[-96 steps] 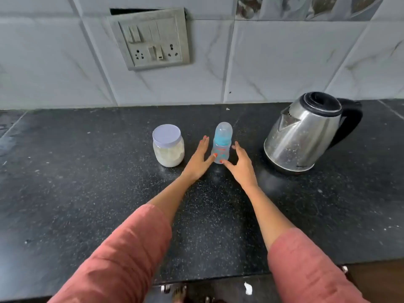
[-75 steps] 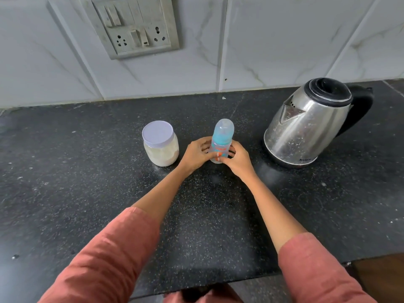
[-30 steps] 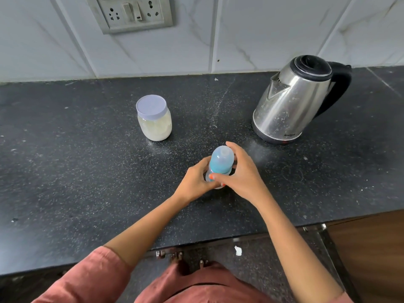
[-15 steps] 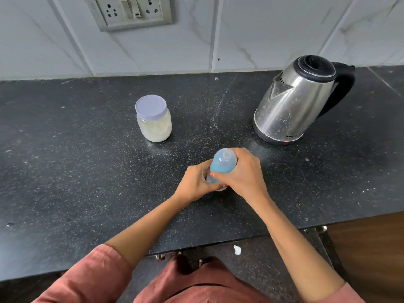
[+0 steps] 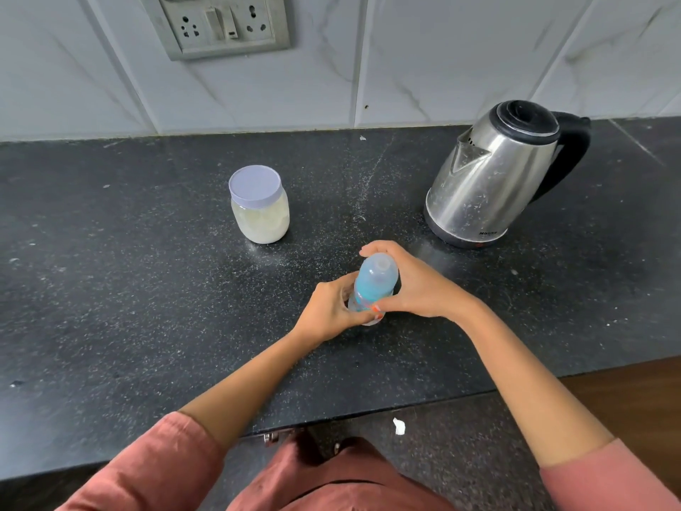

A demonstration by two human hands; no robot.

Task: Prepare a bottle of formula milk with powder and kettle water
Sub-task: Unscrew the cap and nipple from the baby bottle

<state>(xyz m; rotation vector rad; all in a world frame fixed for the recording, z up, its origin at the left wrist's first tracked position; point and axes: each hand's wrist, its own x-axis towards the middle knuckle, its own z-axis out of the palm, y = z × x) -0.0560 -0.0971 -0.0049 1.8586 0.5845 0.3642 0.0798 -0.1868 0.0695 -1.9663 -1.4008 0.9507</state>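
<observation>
Small clear baby bottle with blue cap (image 5: 375,281) upright on black speckled stone bench (image 5: 147,307), mid-front. Left hand (image 5: 331,311) grips its base; right hand (image 5: 412,285) curled over cap, forearms angled inward. Lidded powder jar (image 5: 259,204) and steel kettle (image 5: 490,178) stand behind.

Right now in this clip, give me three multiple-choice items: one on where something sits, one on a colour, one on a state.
1. Where does the powder jar stand relative to the kettle?
A. To its left
B. To its right
C. On top of it

2. What colour is the jar's lid?
A. Red
B. Pale lilac
C. Black

3. How is the baby bottle held?
A. Lying alone on the counter
B. By one hand only
C. By both the left hand and right hand

Answers: 1 A, the jar sits left of the kettle. 2 B, the lid is pale lilac. 3 C, both hands wrap the bottle.
</observation>
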